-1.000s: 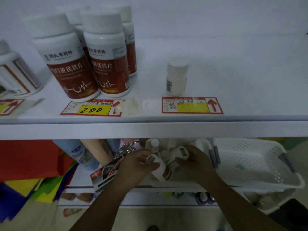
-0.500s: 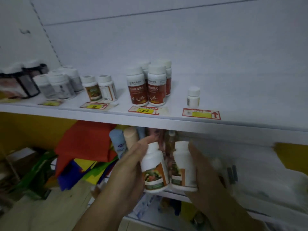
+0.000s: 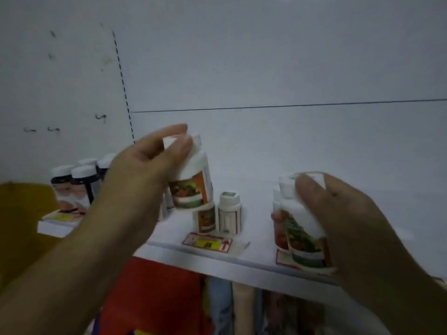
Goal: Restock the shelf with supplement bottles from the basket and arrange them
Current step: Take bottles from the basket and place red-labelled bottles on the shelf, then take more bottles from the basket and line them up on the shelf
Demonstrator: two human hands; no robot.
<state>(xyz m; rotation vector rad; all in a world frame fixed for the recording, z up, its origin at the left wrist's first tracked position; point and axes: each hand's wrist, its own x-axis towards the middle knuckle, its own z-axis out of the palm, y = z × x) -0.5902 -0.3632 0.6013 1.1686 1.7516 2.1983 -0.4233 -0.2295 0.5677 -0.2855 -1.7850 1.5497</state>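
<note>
Left hand and right hand each clamp a bottle by the cap, poised above the shelf for upright placement.

Motion blur renders both held-bottle labels illegible, the left hand hides shelf bottles behind it, and the lower shelf contents are indistinct.

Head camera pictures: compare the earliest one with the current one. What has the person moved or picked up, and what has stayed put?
Both hands rose from the basket below to shelf level. The left hand now grips one supplement bottle by its top, and the right hand grips another bottle; neither is set down yet. The camera's view also shifted left. The bottles already on the shelf and the price tag stayed in place.
</note>
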